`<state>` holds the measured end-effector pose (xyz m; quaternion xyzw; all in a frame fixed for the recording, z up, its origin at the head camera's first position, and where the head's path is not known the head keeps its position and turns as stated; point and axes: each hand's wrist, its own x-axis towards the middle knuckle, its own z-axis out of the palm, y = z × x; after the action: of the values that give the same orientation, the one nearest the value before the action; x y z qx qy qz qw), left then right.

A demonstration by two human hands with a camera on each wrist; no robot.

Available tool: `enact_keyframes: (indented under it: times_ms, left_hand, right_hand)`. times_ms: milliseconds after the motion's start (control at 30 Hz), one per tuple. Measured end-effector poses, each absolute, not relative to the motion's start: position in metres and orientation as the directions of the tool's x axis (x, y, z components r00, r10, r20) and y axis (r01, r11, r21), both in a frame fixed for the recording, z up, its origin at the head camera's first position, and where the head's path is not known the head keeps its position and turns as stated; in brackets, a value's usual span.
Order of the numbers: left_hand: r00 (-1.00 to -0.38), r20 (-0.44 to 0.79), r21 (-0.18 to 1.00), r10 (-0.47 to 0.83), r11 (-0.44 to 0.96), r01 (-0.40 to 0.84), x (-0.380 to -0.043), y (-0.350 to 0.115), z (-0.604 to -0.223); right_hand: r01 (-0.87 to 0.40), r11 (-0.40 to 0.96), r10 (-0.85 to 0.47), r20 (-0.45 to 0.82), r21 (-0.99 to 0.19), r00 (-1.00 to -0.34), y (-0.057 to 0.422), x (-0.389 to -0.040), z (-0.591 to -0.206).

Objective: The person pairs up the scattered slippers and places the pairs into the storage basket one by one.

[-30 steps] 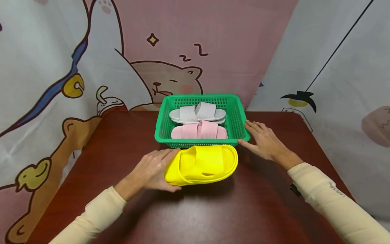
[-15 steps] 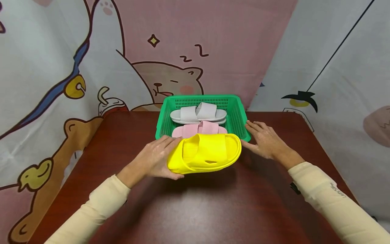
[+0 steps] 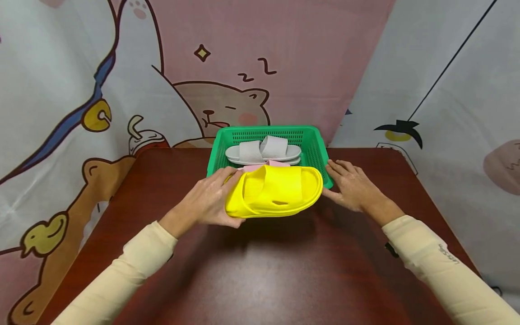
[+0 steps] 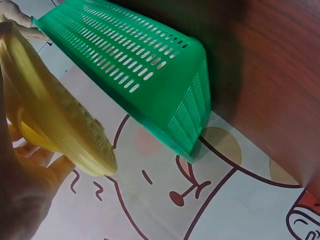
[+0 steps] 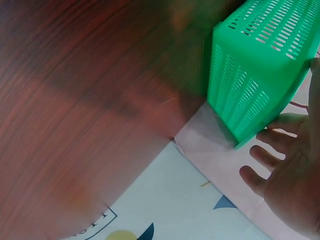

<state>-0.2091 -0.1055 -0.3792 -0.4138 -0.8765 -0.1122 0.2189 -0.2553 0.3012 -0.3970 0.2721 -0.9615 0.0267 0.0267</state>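
My left hand (image 3: 209, 198) grips a yellow slipper (image 3: 284, 192) round its heel end and holds it raised above the table, toe to the right. It overlaps the front of a green plastic basket (image 3: 317, 144) in the head view; the left wrist view shows the slipper's sole (image 4: 60, 115) beside the basket's perforated wall (image 4: 125, 55). Fingers loosely extended, my right hand (image 3: 351, 187) touches the basket's right front corner at the rim (image 5: 287, 107). Inside lie a pair of white slippers (image 3: 274, 148) and pink ones (image 3: 279, 163), the pink mostly hidden by the yellow slipper.
The basket stands near the back of a dark red-brown wooden table (image 3: 260, 280). Behind and at both sides hangs cartoon-printed cloth (image 3: 308, 58), close to the table's edges.
My left hand has lifted the yellow slipper up and farther forward, from in front of the basket to over its front rim, covering more of the pink slippers. My right hand stays at the corner.
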Motion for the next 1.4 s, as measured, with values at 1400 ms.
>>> enact_keyframes:
  times_ms: [1400]
  left_hand:
    - [-0.76,0.287,0.169,0.583,0.75,0.64,-0.333,-0.081,-0.372]
  right_hand:
    - [-0.548,0.834,-0.536,0.135,-0.069,-0.833,0.302,-0.26,-0.407]
